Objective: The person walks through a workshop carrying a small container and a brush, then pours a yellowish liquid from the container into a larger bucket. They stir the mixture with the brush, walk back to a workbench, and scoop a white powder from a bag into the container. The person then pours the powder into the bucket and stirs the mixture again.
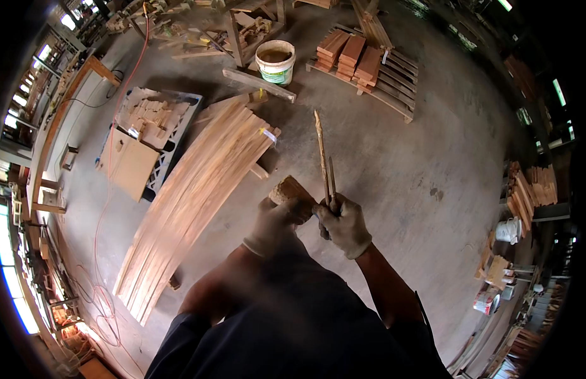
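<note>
Concrete workshop floor [419,183]; long plank stack [198,189] left of the hands. Right hand [345,224] grips thin sticks [322,158] pointing away, upright; left hand [277,226] clutches a wood block [293,191].

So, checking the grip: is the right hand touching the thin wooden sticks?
Touching. The head view shows the gloved right hand closed around the lower end of the thin wooden sticks, no gap.

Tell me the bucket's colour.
White, with a green band, seen in the head view: bucket.
</note>
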### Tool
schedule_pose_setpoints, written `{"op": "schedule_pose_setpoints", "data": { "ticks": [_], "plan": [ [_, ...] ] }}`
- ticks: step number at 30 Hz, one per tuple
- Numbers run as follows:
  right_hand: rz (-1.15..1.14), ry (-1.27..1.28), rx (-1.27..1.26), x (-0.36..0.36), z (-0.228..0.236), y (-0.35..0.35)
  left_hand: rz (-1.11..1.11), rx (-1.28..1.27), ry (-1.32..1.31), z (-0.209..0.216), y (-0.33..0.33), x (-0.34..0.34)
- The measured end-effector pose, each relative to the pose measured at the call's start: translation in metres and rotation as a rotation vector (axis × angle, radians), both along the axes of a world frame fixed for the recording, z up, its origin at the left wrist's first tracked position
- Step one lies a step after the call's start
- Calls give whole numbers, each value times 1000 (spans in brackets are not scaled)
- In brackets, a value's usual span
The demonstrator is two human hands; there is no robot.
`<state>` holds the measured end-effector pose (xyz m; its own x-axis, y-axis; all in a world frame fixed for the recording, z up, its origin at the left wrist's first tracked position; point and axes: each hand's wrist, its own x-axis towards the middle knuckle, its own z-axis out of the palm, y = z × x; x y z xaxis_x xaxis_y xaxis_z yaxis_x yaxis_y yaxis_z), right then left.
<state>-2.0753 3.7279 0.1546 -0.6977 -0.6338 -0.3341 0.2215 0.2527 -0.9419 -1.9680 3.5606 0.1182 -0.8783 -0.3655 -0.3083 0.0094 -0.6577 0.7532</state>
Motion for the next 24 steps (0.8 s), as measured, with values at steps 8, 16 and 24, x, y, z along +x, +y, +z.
{"op": "schedule_pose_setpoints", "data": {
  "ticks": [8,16,24],
  "plan": [
    [-315,-71,-189,-171,38,-61,-3,-155,96,-11,-97,-177],
    [-491,177,313,-401,-10,-73,114,-304,-43,-10,-180,-296],
    [-318,448,220,-627,-80,-127,498,-355,-256,-22,-217,-370]
  ]
}}
